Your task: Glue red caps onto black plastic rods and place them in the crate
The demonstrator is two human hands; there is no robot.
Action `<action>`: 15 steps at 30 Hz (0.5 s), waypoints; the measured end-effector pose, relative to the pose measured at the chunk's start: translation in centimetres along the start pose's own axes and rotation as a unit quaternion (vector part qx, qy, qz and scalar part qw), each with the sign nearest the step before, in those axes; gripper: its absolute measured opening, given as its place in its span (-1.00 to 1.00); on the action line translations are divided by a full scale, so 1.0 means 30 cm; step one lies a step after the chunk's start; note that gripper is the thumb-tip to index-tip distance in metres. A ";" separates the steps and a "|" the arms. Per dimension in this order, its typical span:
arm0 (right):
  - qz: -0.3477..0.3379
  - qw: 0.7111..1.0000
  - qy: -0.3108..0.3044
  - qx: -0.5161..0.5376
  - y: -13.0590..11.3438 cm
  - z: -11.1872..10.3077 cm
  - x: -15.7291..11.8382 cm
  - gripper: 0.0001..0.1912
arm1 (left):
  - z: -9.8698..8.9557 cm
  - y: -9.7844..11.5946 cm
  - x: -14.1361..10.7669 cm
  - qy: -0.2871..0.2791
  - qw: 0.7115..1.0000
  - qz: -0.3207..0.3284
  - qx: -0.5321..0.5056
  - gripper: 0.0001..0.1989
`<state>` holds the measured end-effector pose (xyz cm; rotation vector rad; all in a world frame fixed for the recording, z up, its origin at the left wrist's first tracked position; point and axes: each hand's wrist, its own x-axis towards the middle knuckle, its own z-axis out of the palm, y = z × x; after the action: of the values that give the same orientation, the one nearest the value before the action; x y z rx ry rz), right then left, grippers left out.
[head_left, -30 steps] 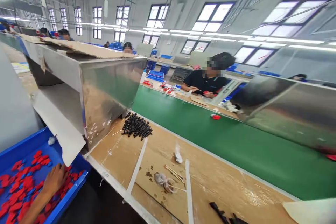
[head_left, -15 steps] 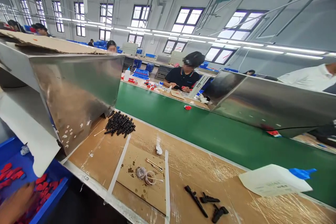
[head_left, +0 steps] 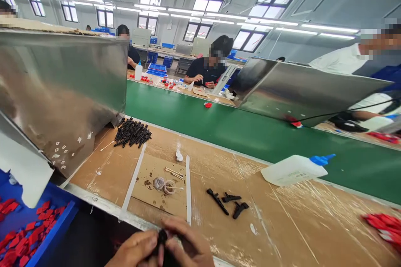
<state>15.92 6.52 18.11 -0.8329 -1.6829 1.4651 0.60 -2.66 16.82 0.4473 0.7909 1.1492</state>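
At the bottom centre, my left hand (head_left: 136,248) and my right hand (head_left: 188,242) are close together, fingers closed round a black part (head_left: 161,240) that is partly hidden between them. Just beyond, a cardboard pad (head_left: 150,198) edged with white tape bears two small round containers (head_left: 164,184) and cotton swabs (head_left: 174,173). A pile of black parts (head_left: 133,132) is at its back left. Several loose black parts (head_left: 217,201) rest to its right, and a white bottle with a blue cap (head_left: 293,171) lies on its side farther right.
A blue bin (head_left: 67,221) of red pieces (head_left: 23,242) stands at the lower left, below a metal panel (head_left: 78,87). Behind the bench runs a green belt (head_left: 188,108), with a seated person (head_left: 205,71) across it. Red items (head_left: 384,223) lie at the right edge.
The view has shifted down and right. The hand over the blue bin has left it, and both my hands now show at the bottom centre, closed on a black part.
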 end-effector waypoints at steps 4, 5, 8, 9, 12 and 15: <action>0.067 0.961 0.259 -0.076 -0.010 -0.076 0.079 -0.56 | 0.050 0.039 0.094 -0.016 0.990 0.029 -0.139 -0.63; 0.057 0.957 0.269 -0.094 -0.003 -0.088 0.103 -0.54 | 0.053 0.049 0.106 -0.007 0.988 0.032 -0.151 -0.65; 0.032 0.963 0.231 -0.134 0.031 -0.101 0.162 -0.52 | 0.045 0.063 0.121 0.008 0.986 0.025 -0.163 -0.68; 0.034 0.965 0.216 -0.145 0.042 -0.100 0.175 -0.53 | 0.040 0.062 0.123 0.012 0.986 0.022 -0.164 -0.68; 0.065 0.968 0.180 -0.162 0.067 -0.087 0.193 -0.54 | 0.026 0.053 0.125 0.023 0.987 0.016 -0.160 -0.67; 0.075 0.976 0.150 -0.142 0.070 -0.067 0.199 -0.59 | 0.020 0.047 0.129 0.034 0.987 0.012 -0.158 -0.67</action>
<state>14.59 12.90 16.88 -1.2929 -1.6442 1.1380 0.88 1.50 16.92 0.1541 0.6471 1.2922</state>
